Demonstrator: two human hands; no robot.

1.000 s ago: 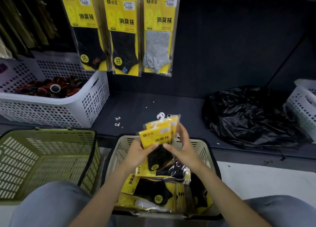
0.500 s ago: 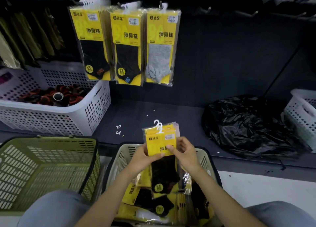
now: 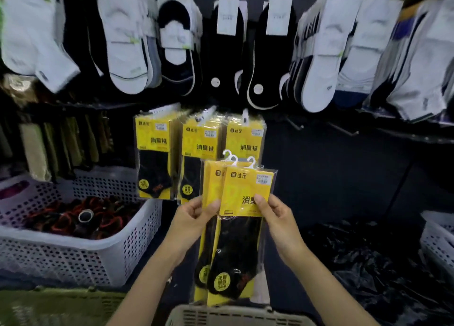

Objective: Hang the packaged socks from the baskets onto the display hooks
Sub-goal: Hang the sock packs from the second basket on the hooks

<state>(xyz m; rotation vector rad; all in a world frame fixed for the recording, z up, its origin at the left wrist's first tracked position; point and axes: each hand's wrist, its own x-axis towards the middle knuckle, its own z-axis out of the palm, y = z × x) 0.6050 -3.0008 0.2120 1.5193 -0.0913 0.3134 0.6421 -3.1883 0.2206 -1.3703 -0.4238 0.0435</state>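
Head view.

Item: held sock packs (image 3: 243, 195), yellow cards over black socks, at least two fanned together, upright, with white hanger hooks (image 3: 251, 161) on top. They are raised above the beige basket (image 3: 235, 316), in front of the hanging packs (image 3: 153, 154) on the display.

Left hand (image 3: 194, 217): thumb and fingers clamped on the rear pack's left edge.

Right hand (image 3: 277, 217): thumb pressed on the front card, fingers behind, pinching it.

Left side: white basket (image 3: 98, 259) of dark rolled goods, with a green basket (image 3: 49, 308) below it.

Right side: black plastic bag (image 3: 368, 264).

Above: row of white and black socks (image 3: 228, 50).
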